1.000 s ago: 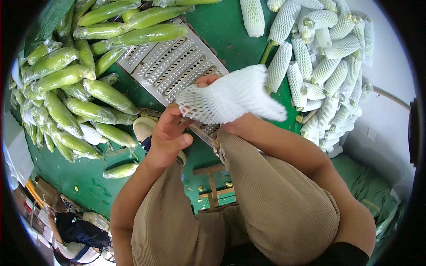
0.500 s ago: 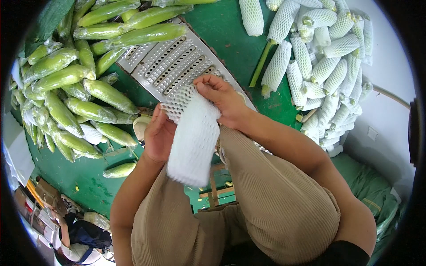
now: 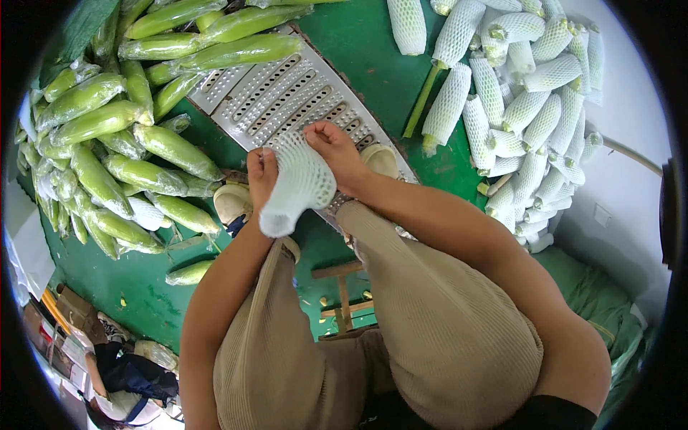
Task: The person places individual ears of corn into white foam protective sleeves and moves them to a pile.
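A white foam net sleeve (image 3: pixel 297 172) is between my hands above my knees, its mesh spread wide at the far end. My left hand (image 3: pixel 261 175) has its fingers curled closed on the sleeve's left edge. With fingers and thumb pinched, my right hand (image 3: pixel 338 154) grips the far right edge. No corn shows through the sleeve's mesh. Beneath my hands lies a perforated metal panel (image 3: pixel 279 93). To the left, a pile of green corn ears (image 3: pixel 107 150) in clear film stands closest to my left hand.
On the right is a heap of corn ears in white foam nets (image 3: pixel 552 72), with one netted ear (image 3: pixel 448 107) lying apart beside a green stalk (image 3: pixel 423 102). A single wrapped ear (image 3: pixel 190 273) rests on the green floor (image 3: pixel 143 308). Another person (image 3: pixel 136 380) is at the lower left.
The sleeve has swung up and away from my lap, and its mesh is now spread wider. My left hand has moved farther forward; my right hand has shifted slightly left.
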`<state>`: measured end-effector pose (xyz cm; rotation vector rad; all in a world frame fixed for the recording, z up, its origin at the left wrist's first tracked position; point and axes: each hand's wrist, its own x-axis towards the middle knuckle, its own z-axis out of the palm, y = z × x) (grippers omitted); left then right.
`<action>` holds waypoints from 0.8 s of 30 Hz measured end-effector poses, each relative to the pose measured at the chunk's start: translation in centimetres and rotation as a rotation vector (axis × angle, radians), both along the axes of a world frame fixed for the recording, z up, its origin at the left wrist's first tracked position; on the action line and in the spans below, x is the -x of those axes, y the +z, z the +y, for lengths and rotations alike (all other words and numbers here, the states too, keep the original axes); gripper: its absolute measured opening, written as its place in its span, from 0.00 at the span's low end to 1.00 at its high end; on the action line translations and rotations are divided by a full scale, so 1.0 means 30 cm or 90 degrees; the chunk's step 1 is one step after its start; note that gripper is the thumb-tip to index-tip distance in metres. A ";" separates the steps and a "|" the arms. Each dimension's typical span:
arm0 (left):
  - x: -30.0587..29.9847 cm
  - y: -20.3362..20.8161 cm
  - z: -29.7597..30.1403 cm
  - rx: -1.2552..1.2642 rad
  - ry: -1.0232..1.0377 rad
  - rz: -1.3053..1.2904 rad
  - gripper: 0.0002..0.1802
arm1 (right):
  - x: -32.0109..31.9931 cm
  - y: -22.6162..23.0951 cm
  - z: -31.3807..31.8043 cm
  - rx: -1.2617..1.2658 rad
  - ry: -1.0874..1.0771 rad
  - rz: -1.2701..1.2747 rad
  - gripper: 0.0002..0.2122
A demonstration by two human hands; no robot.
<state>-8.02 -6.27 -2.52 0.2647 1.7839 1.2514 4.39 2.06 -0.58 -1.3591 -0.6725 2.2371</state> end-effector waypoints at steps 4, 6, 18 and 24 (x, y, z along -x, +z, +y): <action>-0.001 0.100 0.007 -0.149 0.148 -0.290 0.07 | 0.009 0.041 -0.022 -0.015 -0.044 0.077 0.08; 0.022 0.150 -0.002 -0.122 0.118 -0.231 0.07 | 0.033 0.032 -0.005 -0.014 -0.020 0.123 0.08; 0.062 0.094 0.020 -0.122 0.190 -0.104 0.12 | 0.130 -0.108 0.027 -0.228 0.146 -0.093 0.08; 0.073 -0.010 -0.037 -0.100 0.123 -0.100 0.13 | 0.132 -0.160 0.050 -0.325 0.262 -0.140 0.09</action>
